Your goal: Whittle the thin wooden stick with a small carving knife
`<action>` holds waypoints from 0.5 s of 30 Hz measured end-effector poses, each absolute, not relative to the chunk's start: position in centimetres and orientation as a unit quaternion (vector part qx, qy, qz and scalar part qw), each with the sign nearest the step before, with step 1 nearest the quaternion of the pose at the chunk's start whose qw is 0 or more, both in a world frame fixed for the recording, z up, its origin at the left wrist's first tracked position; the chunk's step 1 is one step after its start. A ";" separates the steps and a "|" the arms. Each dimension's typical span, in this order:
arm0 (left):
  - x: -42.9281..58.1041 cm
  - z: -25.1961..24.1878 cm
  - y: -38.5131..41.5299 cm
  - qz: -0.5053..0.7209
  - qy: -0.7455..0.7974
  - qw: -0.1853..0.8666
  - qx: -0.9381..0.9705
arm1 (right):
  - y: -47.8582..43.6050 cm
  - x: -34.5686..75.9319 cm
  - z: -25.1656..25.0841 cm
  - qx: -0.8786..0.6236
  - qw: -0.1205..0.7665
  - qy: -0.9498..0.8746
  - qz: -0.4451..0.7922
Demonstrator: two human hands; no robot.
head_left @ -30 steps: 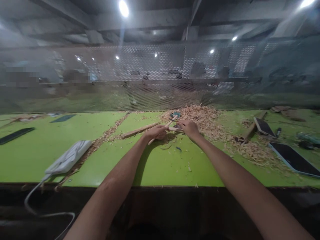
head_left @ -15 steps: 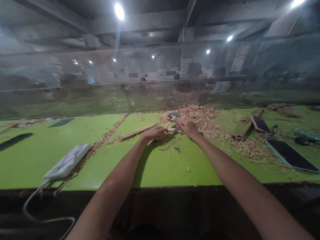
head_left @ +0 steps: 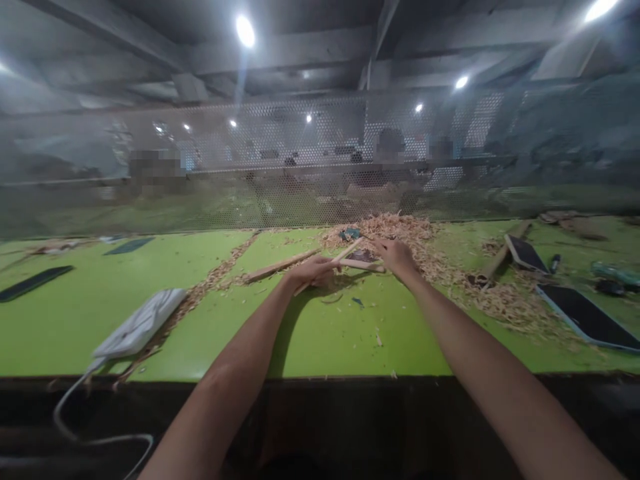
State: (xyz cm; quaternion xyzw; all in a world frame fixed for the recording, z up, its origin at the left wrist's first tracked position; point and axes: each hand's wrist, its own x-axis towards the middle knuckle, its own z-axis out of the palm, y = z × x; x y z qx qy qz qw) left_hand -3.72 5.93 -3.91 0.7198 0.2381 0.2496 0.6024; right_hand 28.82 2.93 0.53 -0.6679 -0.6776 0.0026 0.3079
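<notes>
Head view shows two bare hands working near the middle of the frame, above a bright green table point(head_left: 320, 347). The left hand point(head_left: 314, 269) is closed around a thin wooden stick point(head_left: 347, 250), which lies slantwise: its lower end comes out below the hand, and its upper end points to the upper right. A second pale stick point(head_left: 364, 265) begins at the fingers of this hand and goes toward the right; I cannot tell if the hand grips it also or only touches it.

The right hand point(head_left: 400, 259) is near the upper end of the slanting stick, with its fingers bent. How tightly they are closed, and on what, I cannot tell, because this part is too small.

Just behind the hands lies a heap of wood shavings point(head_left: 400, 228), with a teal object point(head_left: 350, 233) at its left side. To the left of the hands rests a flat wooden strip point(head_left: 280, 267). At the lower left is a white power strip point(head_left: 143, 323) with its cable, and at the right side a phone point(head_left: 590, 317) with a light blue edge. A perforated screen point(head_left: 310, 193) stands behind the table.
</notes>
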 end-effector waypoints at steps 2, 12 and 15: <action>-3.9 -4.0 5.8 0.254 0.241 0.595 0.724 | 3.0 29.9 0.7 -0.701 0.320 -0.638 0.000; -3.5 -3.5 5.1 0.290 0.285 0.616 0.675 | 1.9 26.1 2.0 -0.616 0.356 -0.702 0.035; -3.4 -3.6 4.9 0.312 0.303 0.618 0.654 | 1.3 24.7 1.7 -0.610 0.322 -0.723 0.044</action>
